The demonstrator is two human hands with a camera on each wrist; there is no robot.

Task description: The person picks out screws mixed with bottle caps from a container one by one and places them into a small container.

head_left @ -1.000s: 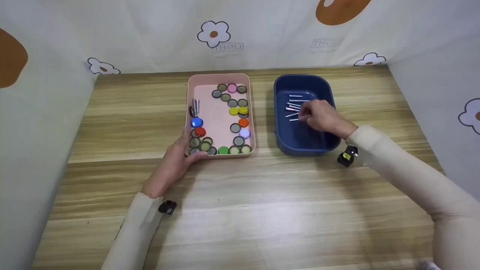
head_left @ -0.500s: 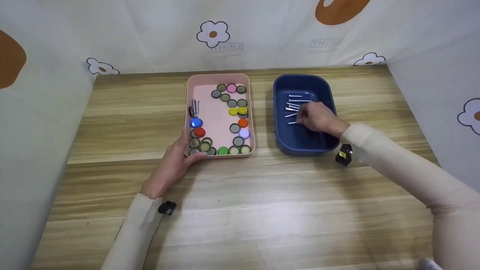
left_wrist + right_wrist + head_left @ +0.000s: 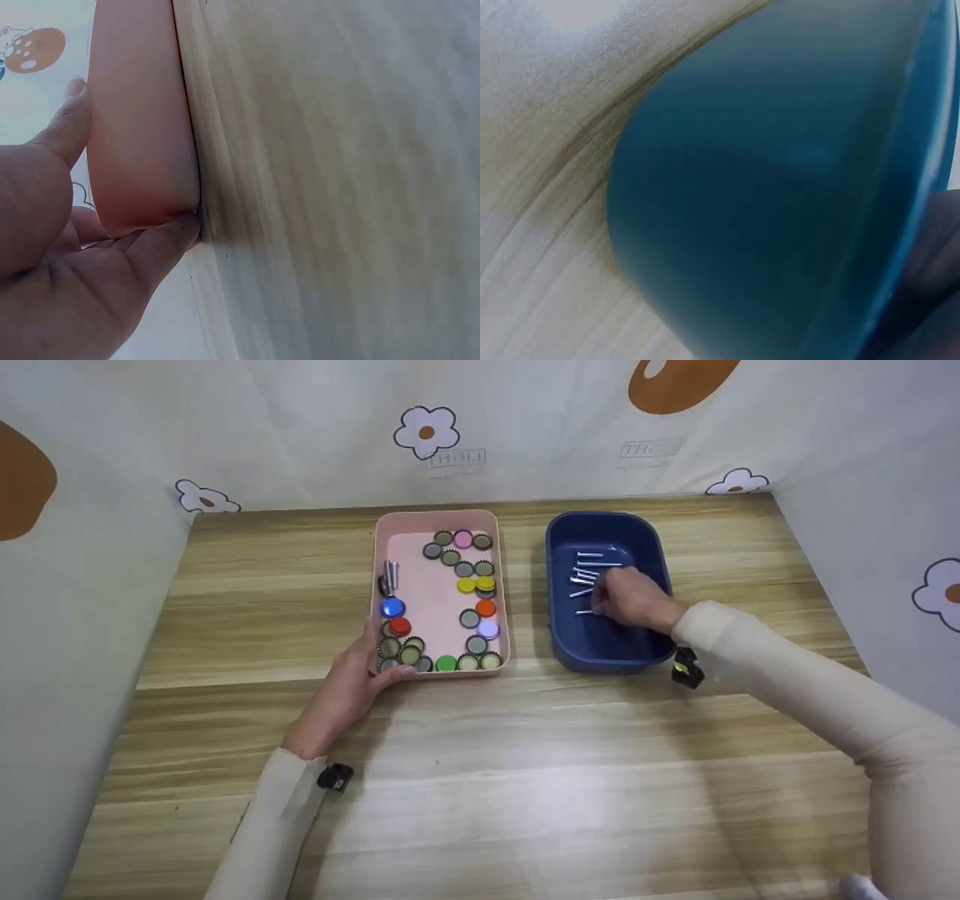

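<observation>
My left hand (image 3: 341, 690) grips the near left corner of a shallow pink tray (image 3: 442, 516), thumb along the near rim and fingers at the left side. In the left wrist view, the fingers (image 3: 161, 247) press against the outside of the tray's wall (image 3: 142, 112). Inside the navy blue bin (image 3: 611, 664), my right hand (image 3: 634, 600) holds one end of a silver screw (image 3: 583, 613) low over the floor. Several similar screws (image 3: 586, 577) lie just beyond it. The bin's wall (image 3: 757, 180) hides most of the right hand in the right wrist view.
Bottle caps, some coloured like the green one (image 3: 446, 663), line the pink tray's near, left and right sides. Metal pieces (image 3: 391, 576) lean at its left wall. Both containers stand apart on a wood-grain table (image 3: 487, 780), with a patterned curtain (image 3: 315, 435) behind.
The right hand has moved a little toward the near left inside the bin, and the screw at its fingertips has come along toward the near side. The left hand stays on the tray.
</observation>
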